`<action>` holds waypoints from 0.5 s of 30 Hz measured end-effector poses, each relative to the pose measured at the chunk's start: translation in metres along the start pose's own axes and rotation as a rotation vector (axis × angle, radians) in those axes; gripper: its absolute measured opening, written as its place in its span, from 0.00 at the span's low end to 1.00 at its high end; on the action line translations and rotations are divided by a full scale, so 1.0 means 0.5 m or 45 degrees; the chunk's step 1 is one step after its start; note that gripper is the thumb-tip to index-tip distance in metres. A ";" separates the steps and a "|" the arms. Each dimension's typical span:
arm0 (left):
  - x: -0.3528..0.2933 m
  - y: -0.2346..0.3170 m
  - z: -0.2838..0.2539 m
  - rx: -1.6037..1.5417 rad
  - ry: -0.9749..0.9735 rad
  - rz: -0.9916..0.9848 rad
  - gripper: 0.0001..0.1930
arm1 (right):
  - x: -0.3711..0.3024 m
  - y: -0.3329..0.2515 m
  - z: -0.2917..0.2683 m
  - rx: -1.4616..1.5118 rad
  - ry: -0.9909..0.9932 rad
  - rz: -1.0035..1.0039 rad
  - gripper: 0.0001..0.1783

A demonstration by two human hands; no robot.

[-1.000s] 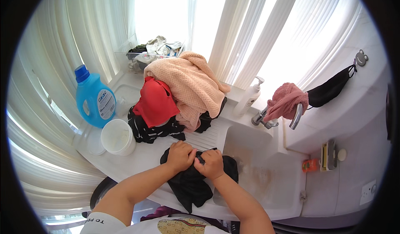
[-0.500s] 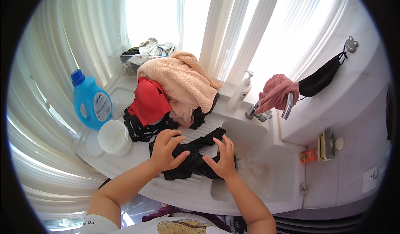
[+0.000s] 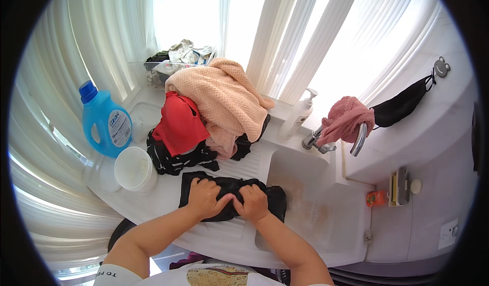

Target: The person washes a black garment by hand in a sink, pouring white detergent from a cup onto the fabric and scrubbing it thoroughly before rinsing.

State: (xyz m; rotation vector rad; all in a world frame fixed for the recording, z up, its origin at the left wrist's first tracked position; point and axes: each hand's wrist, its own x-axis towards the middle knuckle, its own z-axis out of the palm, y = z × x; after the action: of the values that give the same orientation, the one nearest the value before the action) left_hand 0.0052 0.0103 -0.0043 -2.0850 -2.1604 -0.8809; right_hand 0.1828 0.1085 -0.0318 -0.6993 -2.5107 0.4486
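Note:
A black garment [image 3: 275, 200] lies crosswise over the ridged washboard slope [image 3: 259, 159], its right end hanging to the edge of the sink basin [image 3: 298, 166]. My left hand [image 3: 205, 199] is closed on the cloth's middle left part. Close beside it, my right hand [image 3: 252, 203] grips the same cloth, and the two thumbs nearly meet. Just beyond them sits a heap of laundry: a peach waffle-textured towel [image 3: 219, 100], a red fabric piece [image 3: 181, 125] and a black-and-white patterned garment [image 3: 162, 159].
Left of the heap stand a blue detergent jug [image 3: 108, 122] and a white tub [image 3: 134, 169]. A clear bin of clothes [image 3: 178, 62] is behind. At the right are a pump bottle [image 3: 297, 115], a faucet [image 3: 359, 142] draped with a pink towel [image 3: 347, 119], and a hanging black mask [image 3: 402, 105].
Both hands, previously spread above the black garment, have come down and closed on it. The cloth now lies flatter and more bunched under them. The view has shifted slightly.

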 end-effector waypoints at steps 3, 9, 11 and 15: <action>0.122 -0.030 0.033 0.130 0.341 -0.042 0.20 | 0.126 0.026 -0.009 -0.005 0.350 0.390 0.28; 0.034 0.010 -0.033 -0.134 -0.357 -0.175 0.36 | 0.023 0.025 -0.038 0.330 -0.181 0.366 0.39; -0.047 0.021 -0.033 -0.272 -0.127 0.243 0.28 | -0.062 -0.047 -0.057 0.211 0.088 -0.012 0.31; 0.041 0.014 0.025 -0.341 0.006 0.084 0.22 | -0.013 -0.016 -0.017 0.083 0.208 -0.031 0.19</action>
State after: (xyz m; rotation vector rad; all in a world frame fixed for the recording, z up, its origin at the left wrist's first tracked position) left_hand 0.0141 0.0337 -0.0040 -2.2494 -2.0572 -1.2262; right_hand 0.1890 0.1001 -0.0237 -0.6523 -2.3386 0.4437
